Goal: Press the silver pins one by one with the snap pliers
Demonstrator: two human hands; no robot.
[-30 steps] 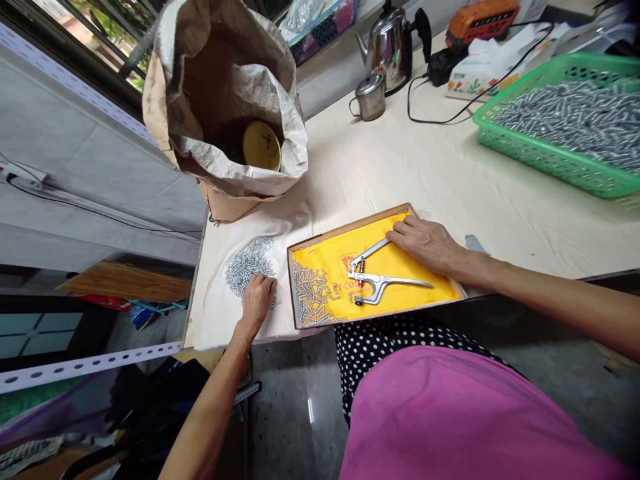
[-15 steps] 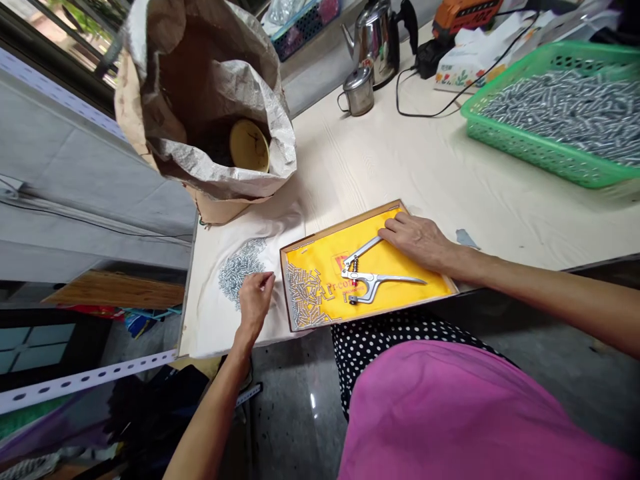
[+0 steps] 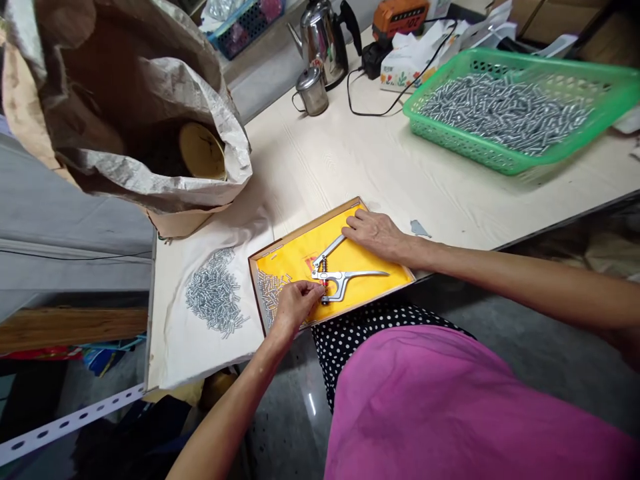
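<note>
Pliers (image 3: 337, 276) are lying just below the centre of the frame, inside a shallow tray (image 3: 306, 231) with a yellow lining (image 3: 357, 288). Their long axis is running roughly left to right, the jaw end pointing lower left while one handle is stretching right and the other is slanting to the upper right. That layout is splitting the tool between two hands. The left hand (image 3: 294, 303), entering from the lower left, is sitting nearest the jaw, its thumb and fingertips pressing together just beside it; whether they are pinching a small piece I cannot tell, and whether they are touching the jaw I cannot tell either. The right hand (image 3: 377, 235), coming from the right edge, is curling its fingers over the tip of the slanting handle and holding it, though how tightly is not showing. Seen from the left fingertips, most of the tool is lying to the right and upward. Small metal rods (image 3: 270, 283) are filling the tray's left end, partly hidden behind the left hand, and a loose heap (image 3: 213, 293) of similar bits is resting on a white cloth (image 3: 183, 350) at the left of the frame.
</note>
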